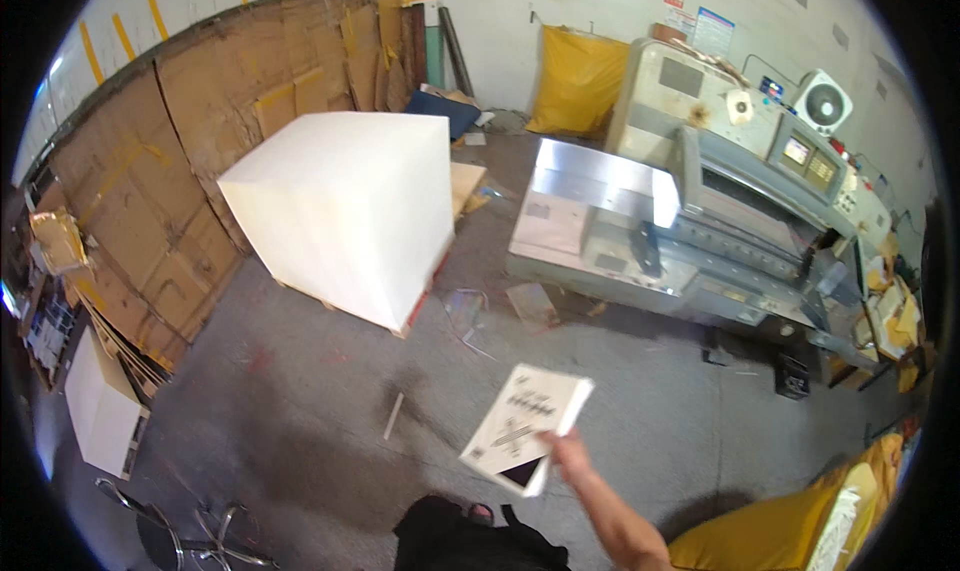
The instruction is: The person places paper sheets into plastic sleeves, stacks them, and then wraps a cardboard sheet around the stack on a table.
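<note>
My right hand [567,452] reaches in from the lower right and grips the right edge of a white printed booklet [508,423], with the thumb on top. Dark print covers its upper face, and a black patch marks its lower corner. The fingers beneath it are hidden. It is held tilted over the grey floor, in front of my body. My left hand does not show anywhere.
Ahead to the left, a large white paper stack [350,211] stands on a pallet. A paper-cutting machine [600,241] with a metal table fills the right. Yellow bags [770,531] lie at lower right, a wheeled stool base [215,541] at lower left. Scraps litter the floor.
</note>
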Available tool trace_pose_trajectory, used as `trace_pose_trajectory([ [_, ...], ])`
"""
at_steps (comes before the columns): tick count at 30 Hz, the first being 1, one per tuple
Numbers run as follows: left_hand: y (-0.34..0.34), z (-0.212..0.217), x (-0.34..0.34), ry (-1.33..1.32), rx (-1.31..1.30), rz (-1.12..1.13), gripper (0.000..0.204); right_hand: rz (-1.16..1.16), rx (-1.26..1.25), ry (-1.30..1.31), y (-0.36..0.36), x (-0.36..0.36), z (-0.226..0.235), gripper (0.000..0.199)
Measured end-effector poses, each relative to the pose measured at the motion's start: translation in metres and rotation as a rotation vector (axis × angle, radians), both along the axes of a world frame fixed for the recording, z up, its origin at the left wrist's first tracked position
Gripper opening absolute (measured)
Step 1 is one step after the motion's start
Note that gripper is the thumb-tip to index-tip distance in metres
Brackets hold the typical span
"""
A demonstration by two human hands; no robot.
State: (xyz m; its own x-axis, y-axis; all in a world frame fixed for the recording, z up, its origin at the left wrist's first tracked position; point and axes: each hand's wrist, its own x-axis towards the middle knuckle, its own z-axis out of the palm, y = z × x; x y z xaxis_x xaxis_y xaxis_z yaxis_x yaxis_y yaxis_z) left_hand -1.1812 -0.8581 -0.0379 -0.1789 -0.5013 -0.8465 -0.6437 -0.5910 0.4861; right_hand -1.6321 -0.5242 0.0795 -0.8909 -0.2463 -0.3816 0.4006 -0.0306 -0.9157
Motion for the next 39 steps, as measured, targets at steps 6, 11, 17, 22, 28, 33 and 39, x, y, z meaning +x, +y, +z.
trace_pose_trajectory([
  [6, -0.084, -0.006, -0.166, -0.087, 0.017, -0.232, 0.036, -0.249, -0.306, 0.292, -0.021, -0.211, 0.182, 0.049],
  [11, -0.176, -0.024, -0.344, -0.088, -0.002, -0.412, 0.032, -0.295, -0.563, 0.35, -0.031, -0.381, 0.193, 0.055],
  [17, -0.281, -0.028, -0.579, 0.118, -0.06, -0.532, 0.027, -0.374, -0.627, 0.193, -0.024, -0.52, 0.076, 0.054],
  [22, -0.35, -0.007, -0.761, 0.645, -0.09, -0.38, 0.032, -0.24, -0.565, -0.196, -0.038, -0.564, -0.038, 0.044],
  [28, -0.336, 0.042, -0.966, 0.661, 0.137, -0.609, 0.029, -0.483, -0.454, -0.259, -0.008, -0.556, -0.051, 0.054],
  [33, -0.362, 0.018, -1.09, 0.688, -0.141, -1.022, 0.031, -0.409, 0.082, -0.475, 0.078, -0.517, -0.1, 0.042],
  [39, -0.367, 0.091, -1.182, 0.441, 0.17, -0.902, 0.03, -0.587, 0.391, -0.462, 0.023, -0.464, -0.074, 0.037],
])
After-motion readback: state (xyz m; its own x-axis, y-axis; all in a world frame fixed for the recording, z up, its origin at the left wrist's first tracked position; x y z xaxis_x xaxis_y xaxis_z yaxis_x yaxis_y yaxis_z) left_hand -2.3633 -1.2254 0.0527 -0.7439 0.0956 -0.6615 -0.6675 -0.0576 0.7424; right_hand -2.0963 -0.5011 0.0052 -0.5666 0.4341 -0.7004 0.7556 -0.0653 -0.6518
